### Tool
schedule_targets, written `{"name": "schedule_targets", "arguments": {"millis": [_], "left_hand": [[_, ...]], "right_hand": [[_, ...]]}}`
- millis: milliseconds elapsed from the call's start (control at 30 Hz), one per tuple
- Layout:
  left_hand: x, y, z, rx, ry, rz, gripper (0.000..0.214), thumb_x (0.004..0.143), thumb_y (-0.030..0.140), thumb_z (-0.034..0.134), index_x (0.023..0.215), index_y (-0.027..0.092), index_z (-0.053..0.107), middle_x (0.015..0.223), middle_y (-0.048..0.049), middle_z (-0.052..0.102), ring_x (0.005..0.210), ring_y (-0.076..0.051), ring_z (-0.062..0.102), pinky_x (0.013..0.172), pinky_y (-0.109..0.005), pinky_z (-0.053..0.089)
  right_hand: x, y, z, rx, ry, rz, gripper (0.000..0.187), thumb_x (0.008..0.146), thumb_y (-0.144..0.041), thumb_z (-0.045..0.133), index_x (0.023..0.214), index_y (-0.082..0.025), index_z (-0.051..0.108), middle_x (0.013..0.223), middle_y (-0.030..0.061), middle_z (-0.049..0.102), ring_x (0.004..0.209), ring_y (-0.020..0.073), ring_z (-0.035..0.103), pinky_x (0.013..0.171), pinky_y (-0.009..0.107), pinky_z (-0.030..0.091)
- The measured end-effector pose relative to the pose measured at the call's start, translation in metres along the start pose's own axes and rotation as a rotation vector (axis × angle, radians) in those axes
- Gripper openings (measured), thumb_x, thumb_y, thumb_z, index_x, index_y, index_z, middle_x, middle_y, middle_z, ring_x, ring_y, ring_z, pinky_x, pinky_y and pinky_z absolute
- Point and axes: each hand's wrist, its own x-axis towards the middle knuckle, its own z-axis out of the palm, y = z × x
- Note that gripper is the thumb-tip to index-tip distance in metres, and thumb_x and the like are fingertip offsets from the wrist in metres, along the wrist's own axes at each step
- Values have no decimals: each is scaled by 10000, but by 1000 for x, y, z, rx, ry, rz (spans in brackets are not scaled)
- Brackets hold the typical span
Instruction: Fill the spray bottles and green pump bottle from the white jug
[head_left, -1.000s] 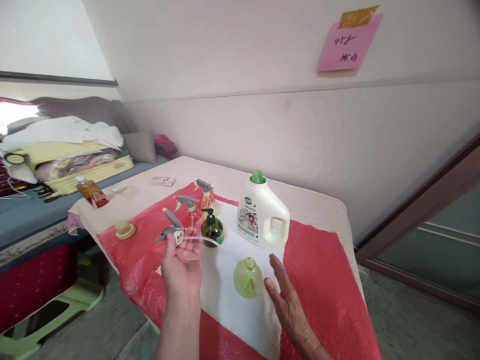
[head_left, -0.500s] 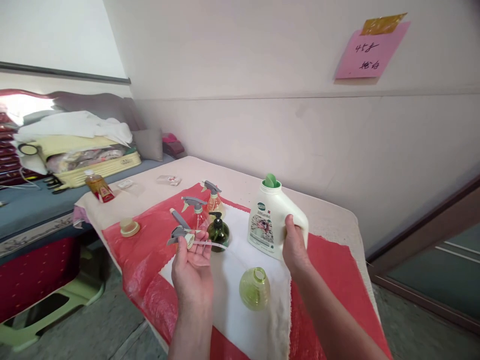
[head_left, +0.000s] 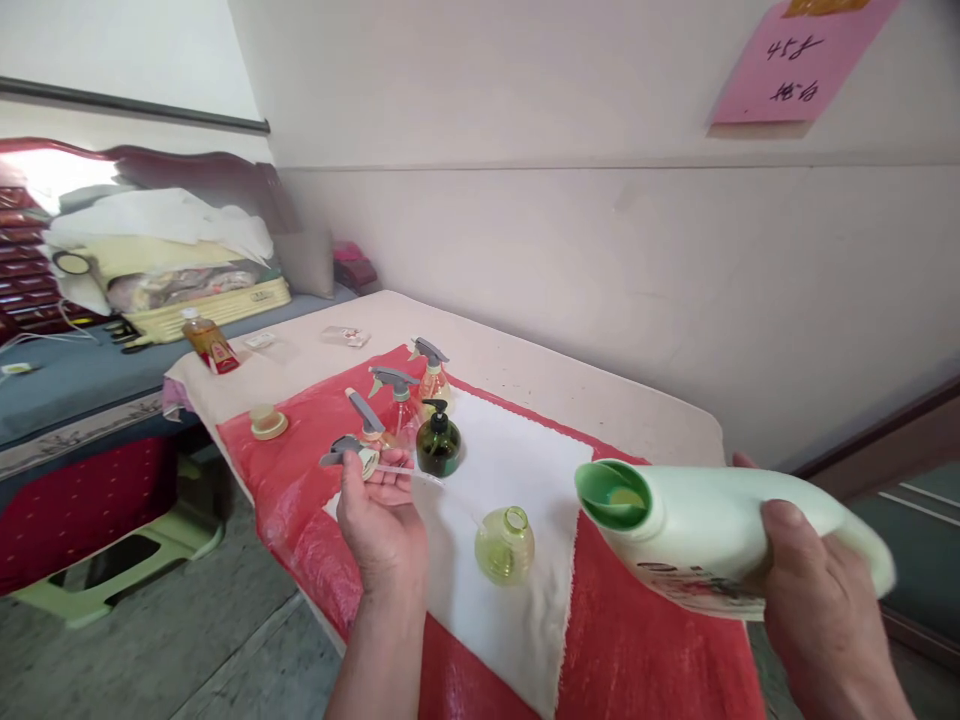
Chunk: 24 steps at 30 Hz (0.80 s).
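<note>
Jug [head_left: 709,525], grasped in the right-hand grip [head_left: 821,590], is tipped nearly level above the tabletop [head_left: 600,390], long axis running leftward from that grip toward the green bottle [head_left: 502,552], while the left-hand grip [head_left: 382,525] holds a spray head [head_left: 368,462].

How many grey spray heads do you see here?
4. One spray head is in the left hand; the near spray head, middle spray head and far spray head top bottles in a row beyond that hand. Others could be hidden.
</note>
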Motion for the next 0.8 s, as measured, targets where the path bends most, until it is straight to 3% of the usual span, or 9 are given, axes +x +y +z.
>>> {"name": "schedule_targets", "arguments": {"millis": [133, 333, 567, 700, 800], "left_hand": [[-4, 0, 2, 7, 5, -5, 348, 836, 441, 600, 621, 175, 535, 579, 18, 549, 610, -124, 567, 673, -257, 446], [-7, 1, 1, 44, -30, 16, 312, 868, 420, 563, 677, 174, 584, 593, 24, 526, 606, -115, 542, 658, -245, 438], [-3, 1, 0, 61, -38, -11, 302, 851, 440, 576, 713, 172, 593, 608, 23, 517, 600, -115, 527, 643, -251, 436], [-4, 2, 1, 90, -47, -25, 304, 852, 446, 565, 709, 179, 588, 600, 20, 507, 605, -124, 535, 636, -253, 432], [-6, 4, 2, 96, -20, -39, 294, 856, 435, 561, 717, 179, 600, 603, 16, 510, 613, -126, 534, 630, -252, 432]], "right_hand": [[-4, -16, -14, -78, -14, 5, 916, 782, -779, 291, 1291, -94, 623, 1187, 179, 673, 1174, 412, 560, 971, 531, 427], [-5, -18, -3, -248, -5, -101, 1031, 740, -845, 195, 1355, -109, 573, 1327, 129, 596, 1249, 452, 504, 1006, 619, 400], [-10, -11, 5, -465, 94, -435, 993, 875, -775, 130, 1313, -10, 588, 910, 216, 734, 961, 449, 662, 858, 602, 490], [-13, -7, 7, -551, 154, -599, 877, 942, -676, 166, 1392, 1, 497, 927, 215, 731, 864, 421, 683, 837, 566, 496], [-13, -7, 7, -600, 177, -624, 863, 947, -668, 179, 1421, -4, 459, 870, 207, 731, 786, 403, 686, 802, 542, 501]]}}
